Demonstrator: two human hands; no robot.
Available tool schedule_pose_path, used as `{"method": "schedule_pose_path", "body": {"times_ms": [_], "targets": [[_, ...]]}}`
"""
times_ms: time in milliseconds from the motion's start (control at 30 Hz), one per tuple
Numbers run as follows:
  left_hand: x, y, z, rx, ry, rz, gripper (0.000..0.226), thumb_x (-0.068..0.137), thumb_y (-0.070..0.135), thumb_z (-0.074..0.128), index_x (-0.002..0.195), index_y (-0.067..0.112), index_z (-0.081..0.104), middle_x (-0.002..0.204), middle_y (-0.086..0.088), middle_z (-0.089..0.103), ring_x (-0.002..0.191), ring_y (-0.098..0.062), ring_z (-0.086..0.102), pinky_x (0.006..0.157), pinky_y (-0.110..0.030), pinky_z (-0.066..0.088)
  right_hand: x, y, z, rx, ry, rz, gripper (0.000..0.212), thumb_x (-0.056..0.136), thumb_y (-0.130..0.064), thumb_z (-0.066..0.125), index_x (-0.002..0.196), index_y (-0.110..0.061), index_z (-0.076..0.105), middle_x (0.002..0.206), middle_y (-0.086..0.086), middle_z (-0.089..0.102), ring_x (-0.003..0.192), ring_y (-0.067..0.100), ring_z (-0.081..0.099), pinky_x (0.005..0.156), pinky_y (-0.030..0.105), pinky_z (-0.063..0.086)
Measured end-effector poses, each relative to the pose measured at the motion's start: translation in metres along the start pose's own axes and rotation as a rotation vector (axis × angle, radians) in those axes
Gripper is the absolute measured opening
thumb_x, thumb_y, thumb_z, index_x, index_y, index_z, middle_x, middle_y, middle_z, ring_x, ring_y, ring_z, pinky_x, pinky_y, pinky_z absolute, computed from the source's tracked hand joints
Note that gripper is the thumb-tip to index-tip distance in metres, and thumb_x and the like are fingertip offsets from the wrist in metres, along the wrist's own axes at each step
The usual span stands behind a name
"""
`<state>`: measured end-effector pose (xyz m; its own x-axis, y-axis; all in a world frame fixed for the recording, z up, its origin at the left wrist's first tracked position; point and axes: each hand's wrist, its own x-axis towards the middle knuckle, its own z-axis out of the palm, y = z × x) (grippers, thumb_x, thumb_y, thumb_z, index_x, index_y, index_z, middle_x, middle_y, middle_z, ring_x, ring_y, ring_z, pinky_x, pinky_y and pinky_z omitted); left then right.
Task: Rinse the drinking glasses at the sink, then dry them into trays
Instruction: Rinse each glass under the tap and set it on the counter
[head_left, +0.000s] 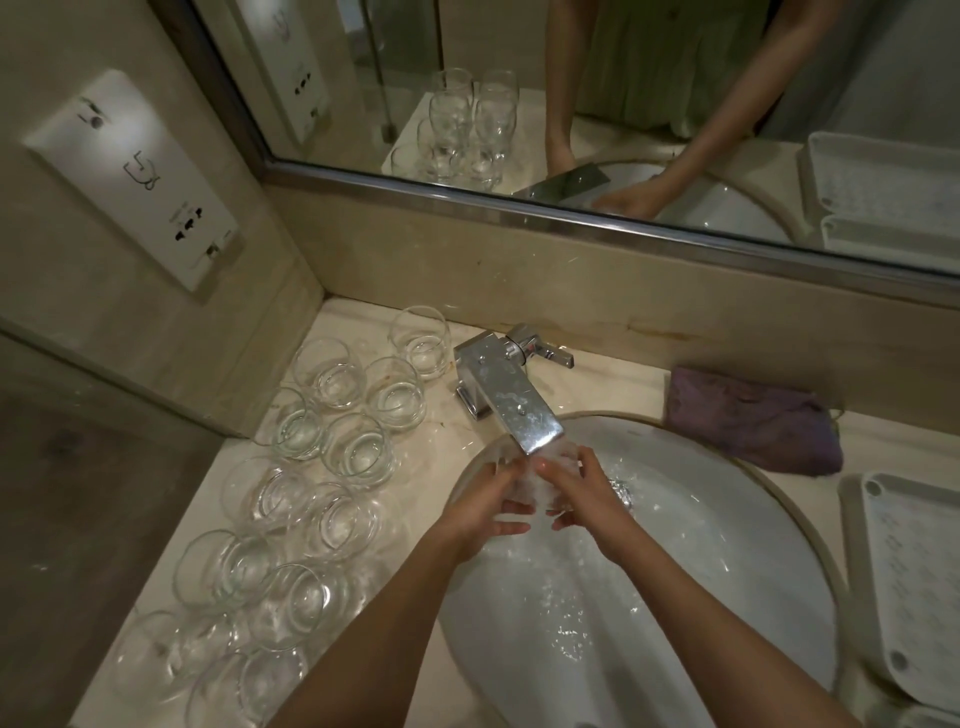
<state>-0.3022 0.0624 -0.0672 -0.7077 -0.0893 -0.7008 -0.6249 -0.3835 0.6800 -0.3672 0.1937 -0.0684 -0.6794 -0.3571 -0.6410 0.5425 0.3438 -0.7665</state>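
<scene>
Standing on the counter at far left, rows of clear drinking glasses wait, packed close together. Right of them, under the running tap, our left hand and right hand curl round one wet glass over the sink. We judge it light, rigid, breakable and slick; we should grip its body. Further right lie a purple cloth and white trays.
</scene>
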Motion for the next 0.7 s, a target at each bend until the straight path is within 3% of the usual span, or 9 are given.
{"method": "schedule_pose_path", "body": {"times_ms": [100,167,267,333,433,533,633,700], "targets": [[0.002,-0.005,-0.003,-0.058,-0.041,0.082,0.041,0.093,0.024,0.061,0.131,0.027,0.047,0.110,-0.006,0.064,0.094,-0.020,0.063,0.083,-0.042,0.055,-0.002,0.003,0.001,0.100,-0.026,0.116,0.051,0.086,-0.047,0.061,0.123,-0.015,0.046,0.092,0.013,0.057,0.056,0.018,0.057,0.050,0.028,0.049],[0.003,-0.008,-0.005,-0.087,-0.016,0.124,0.044,0.091,0.018,0.064,0.132,0.025,0.050,0.119,-0.006,0.063,0.103,-0.023,0.063,0.085,-0.046,0.052,-0.006,0.005,0.001,0.120,-0.115,0.135,0.050,0.082,-0.053,0.059,0.119,-0.020,0.053,0.095,0.012,0.063,0.066,0.020,0.063,0.057,0.031,0.053],[0.004,-0.010,-0.006,-0.042,0.024,0.139,0.063,0.082,0.020,0.073,0.138,0.025,0.046,0.131,0.001,0.060,0.113,-0.020,0.062,0.085,-0.041,0.052,-0.006,0.009,-0.009,0.108,-0.162,0.091,0.047,0.085,-0.040,0.064,0.127,-0.022,0.052,0.109,0.003,0.064,0.096,0.018,0.064,0.072,0.030,0.053],[0.003,-0.009,-0.006,0.060,0.052,0.185,0.076,0.071,0.023,0.079,0.139,0.026,0.045,0.133,0.003,0.059,0.109,-0.015,0.063,0.082,-0.033,0.052,-0.002,0.009,-0.020,-0.010,-0.185,0.044,0.066,0.079,-0.028,0.077,0.135,-0.030,0.041,0.122,-0.003,0.057,0.109,0.016,0.059,0.077,0.026,0.048],[0.002,-0.006,-0.003,0.196,0.053,0.317,0.069,0.060,0.022,0.083,0.120,0.043,0.056,0.118,0.010,0.067,0.106,-0.010,0.065,0.089,-0.029,0.053,0.002,0.008,-0.020,-0.336,-0.270,-0.043,0.074,0.074,-0.015,0.081,0.135,-0.026,0.040,0.128,-0.002,0.053,0.119,0.017,0.052,0.079,0.012,0.043],[-0.002,0.000,0.000,0.357,0.072,0.387,0.060,0.055,0.026,0.082,0.101,0.052,0.054,0.103,0.028,0.067,0.098,0.006,0.062,0.091,-0.027,0.051,-0.001,0.007,-0.010,-0.483,-0.154,-0.160,0.075,0.070,-0.016,0.084,0.132,-0.020,0.041,0.121,-0.004,0.055,0.110,0.012,0.053,0.074,0.009,0.040],[-0.002,0.003,0.000,0.382,0.067,0.396,0.058,0.061,0.019,0.085,0.102,0.046,0.053,0.101,0.020,0.067,0.095,0.007,0.062,0.092,-0.028,0.050,-0.005,0.011,-0.004,-0.355,-0.135,-0.190,0.077,0.068,-0.010,0.085,0.126,-0.027,0.038,0.112,-0.008,0.057,0.100,0.008,0.057,0.074,0.012,0.045],[-0.004,0.002,-0.002,0.353,0.026,0.396,0.056,0.067,0.012,0.083,0.108,0.038,0.055,0.108,0.009,0.068,0.100,-0.001,0.063,0.094,-0.029,0.049,-0.006,0.014,-0.002,-0.275,-0.164,-0.177,0.073,0.067,-0.003,0.085,0.119,-0.027,0.040,0.108,-0.010,0.058,0.097,0.010,0.058,0.079,0.020,0.049]]}}
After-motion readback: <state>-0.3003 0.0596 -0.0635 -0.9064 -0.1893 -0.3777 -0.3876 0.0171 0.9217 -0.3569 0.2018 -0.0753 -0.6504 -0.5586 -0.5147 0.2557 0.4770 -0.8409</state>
